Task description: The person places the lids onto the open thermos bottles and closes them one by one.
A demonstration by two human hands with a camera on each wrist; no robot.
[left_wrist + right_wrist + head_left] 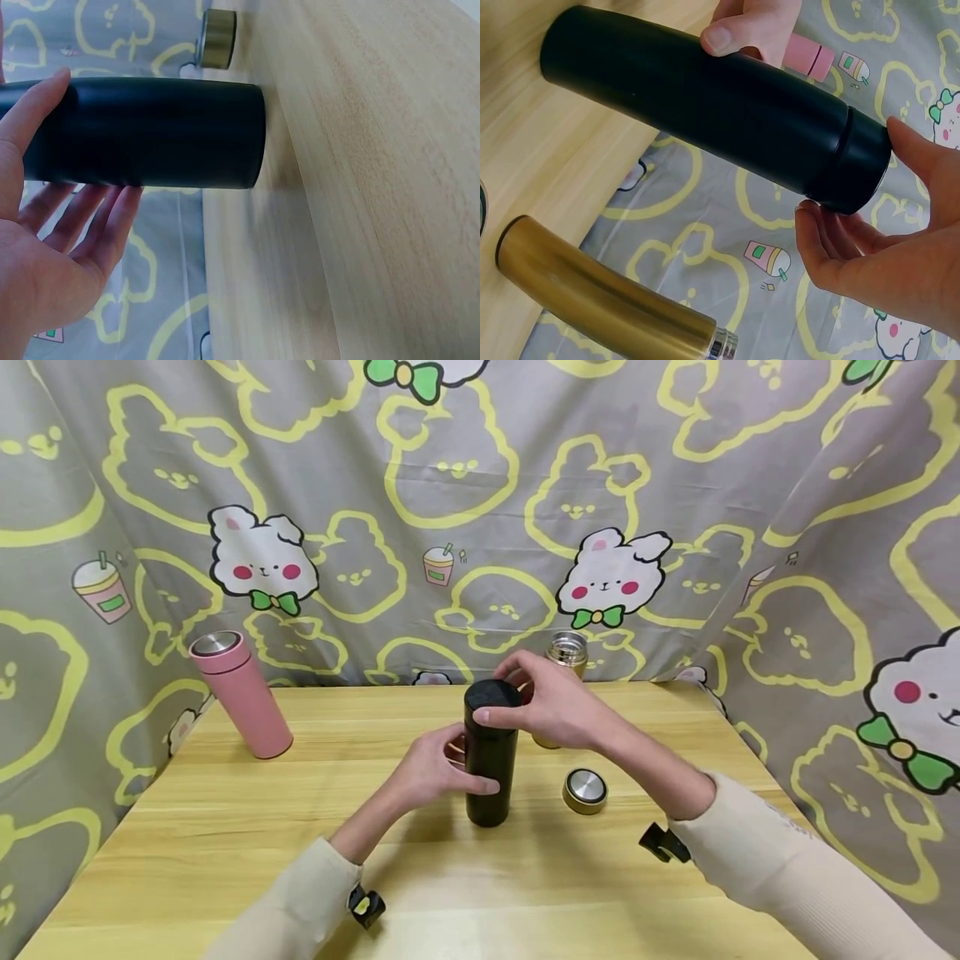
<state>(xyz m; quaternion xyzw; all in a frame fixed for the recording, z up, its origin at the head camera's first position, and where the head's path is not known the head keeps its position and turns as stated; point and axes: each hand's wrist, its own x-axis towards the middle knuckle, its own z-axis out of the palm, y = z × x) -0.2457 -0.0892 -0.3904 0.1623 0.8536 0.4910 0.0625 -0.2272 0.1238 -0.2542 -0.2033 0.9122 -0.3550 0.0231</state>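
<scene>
At the far left of the pale wood-grain desk, I locate a pink cylindrical bottle with a silver disc on top. It stands upright, well apart from both hands.

Next to the right is the left hand, at the middle of the desk. Its thumb and fingers hold opposite sides of a matte black cylindrical bottle, below the black round cap. The black cylindrical bottle is upright, between the two hands. I cannot tell whether its base touches the desk. The black round cap sits on top, with a thin seam line between cap and body.

The right hand reaches in from the near right. Its fingers and thumb pinch the black round cap from opposite sides, set about as wide as the cap.

Beyond the right hand, on the far side, I locate a gold metallic cylindrical bottle, upright, its silver neck bare. On its near side, right of the black cylindrical bottle, a round gold lid lies silver face up on the desk. A grey patterned curtain hangs behind everything.
</scene>
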